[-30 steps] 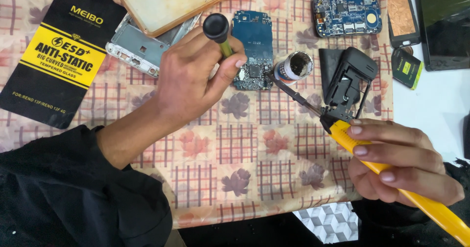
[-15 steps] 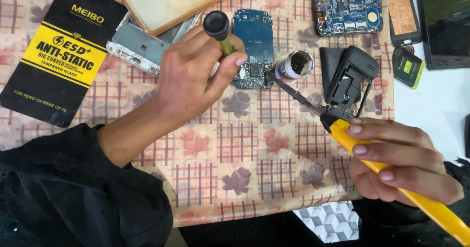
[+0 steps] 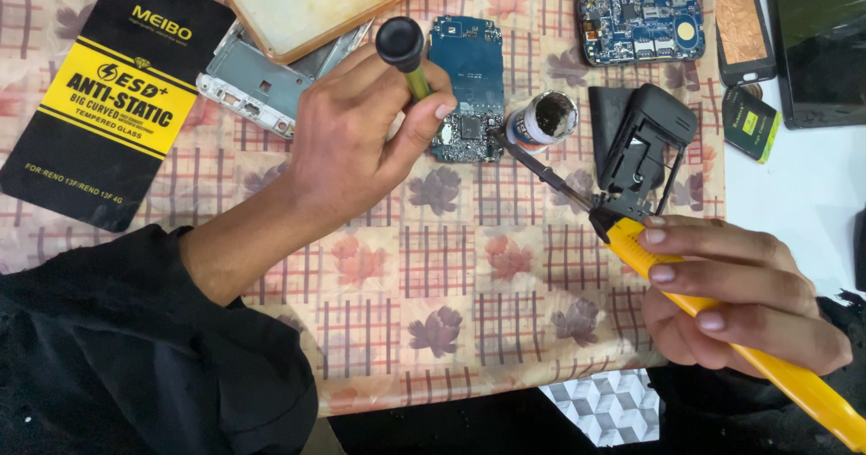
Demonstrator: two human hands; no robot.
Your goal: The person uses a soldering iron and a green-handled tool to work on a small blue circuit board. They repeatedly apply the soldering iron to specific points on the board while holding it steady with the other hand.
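- Left hand [image 3: 356, 135], frame centre: fingers clenched around a black-capped tool [image 3: 403, 49] over the blue circuit board [image 3: 466, 85].
- Right hand [image 3: 735, 297], lower right: grasping yellow soldering iron [image 3: 722, 329], tip at the board's edge.

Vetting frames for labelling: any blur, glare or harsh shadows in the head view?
Head view: sharp throughout, no motion blur on the left hand or right hand; lighting even and soft, faint shadows only; mild sheen on the dark screen at top right; circuit board detail readable; soldering iron handle cropped at the frame edge.
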